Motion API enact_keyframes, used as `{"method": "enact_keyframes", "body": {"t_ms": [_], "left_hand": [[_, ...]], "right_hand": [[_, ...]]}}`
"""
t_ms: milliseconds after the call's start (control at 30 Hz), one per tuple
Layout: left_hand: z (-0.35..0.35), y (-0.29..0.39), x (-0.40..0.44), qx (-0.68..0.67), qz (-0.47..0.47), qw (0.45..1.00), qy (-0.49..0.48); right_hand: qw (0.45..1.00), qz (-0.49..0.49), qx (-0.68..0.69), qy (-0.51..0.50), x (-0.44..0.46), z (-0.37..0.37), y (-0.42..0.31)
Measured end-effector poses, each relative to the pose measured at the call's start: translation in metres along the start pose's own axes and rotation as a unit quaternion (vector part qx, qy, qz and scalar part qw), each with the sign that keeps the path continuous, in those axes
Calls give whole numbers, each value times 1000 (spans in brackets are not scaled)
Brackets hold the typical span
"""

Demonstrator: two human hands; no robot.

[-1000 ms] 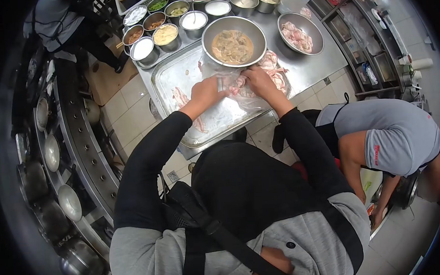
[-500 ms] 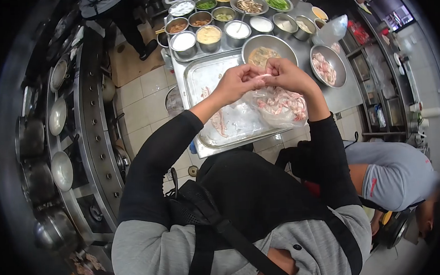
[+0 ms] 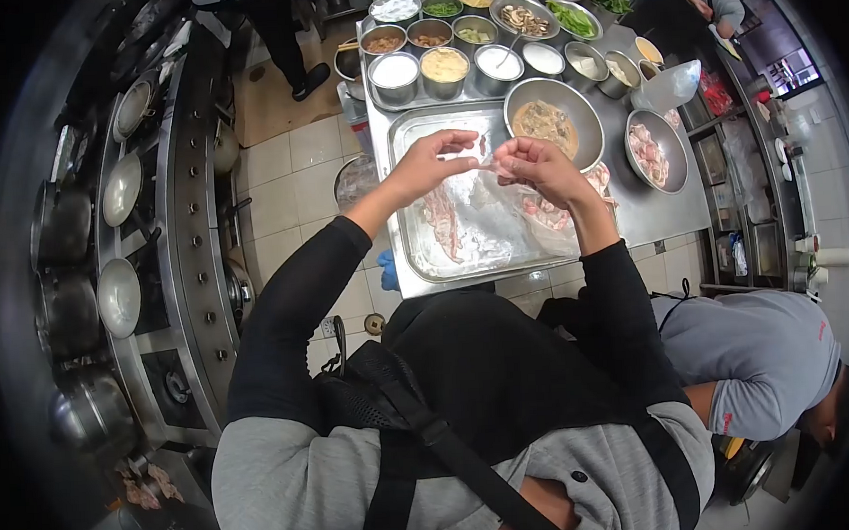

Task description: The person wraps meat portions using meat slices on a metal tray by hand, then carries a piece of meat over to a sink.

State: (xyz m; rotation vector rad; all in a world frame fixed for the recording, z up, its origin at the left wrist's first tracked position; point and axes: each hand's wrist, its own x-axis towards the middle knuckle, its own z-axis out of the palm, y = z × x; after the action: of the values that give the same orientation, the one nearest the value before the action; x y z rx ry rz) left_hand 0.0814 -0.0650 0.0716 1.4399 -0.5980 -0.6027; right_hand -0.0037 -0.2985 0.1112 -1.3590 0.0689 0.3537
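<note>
In front of me, my right hand pinches a small pale pink piece of raw meat between thumb and fingers. Facing it, my left hand has its fingers stretched apart, and its thumb tip comes close to the meat; whether it touches I cannot tell. Both hands are above a shallow metal tray. Thin strips of raw meat lie at the tray's left. Under my right hand is a clear plastic bag of raw meat, partly hidden by my wrist. Just beyond stands a metal bowl of creamy mixture.
A bowl of raw meat stands at the right. Several metal tubs of ingredients line the back. A stove with pans runs along the left. At the lower right, a co-worker bends over beside me; other people stand farther back.
My hands have drawn apart; the left fingers have opened while the right still pinches meat. The view has shifted, and the bent co-worker has moved slightly.
</note>
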Motion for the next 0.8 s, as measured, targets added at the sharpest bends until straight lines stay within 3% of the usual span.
{"method": "enact_keyframes", "body": {"t_ms": [67,167,300,433,500,600,800], "left_hand": [[7,1,3,97,89,991,-32],[21,-2,8,-86,-74,991,-70],[32,0,3,-144,-166,974,-61],[34,-16,2,-185,-98,976,-52],[35,-19,1,-205,-116,971,-30],[32,-14,-2,-257,-145,956,0],[18,-20,-1,-230,-127,964,33]], "right_hand": [[1000,-4,-25,-10,11,-4,3],[999,0,-30,19,17,6,-1],[995,9,0,95,25,7,2],[984,8,146,99,28,3,10],[972,24,198,122,26,8,6],[979,2,134,154,21,9,11],[992,-102,-33,71,13,20,52]]}}
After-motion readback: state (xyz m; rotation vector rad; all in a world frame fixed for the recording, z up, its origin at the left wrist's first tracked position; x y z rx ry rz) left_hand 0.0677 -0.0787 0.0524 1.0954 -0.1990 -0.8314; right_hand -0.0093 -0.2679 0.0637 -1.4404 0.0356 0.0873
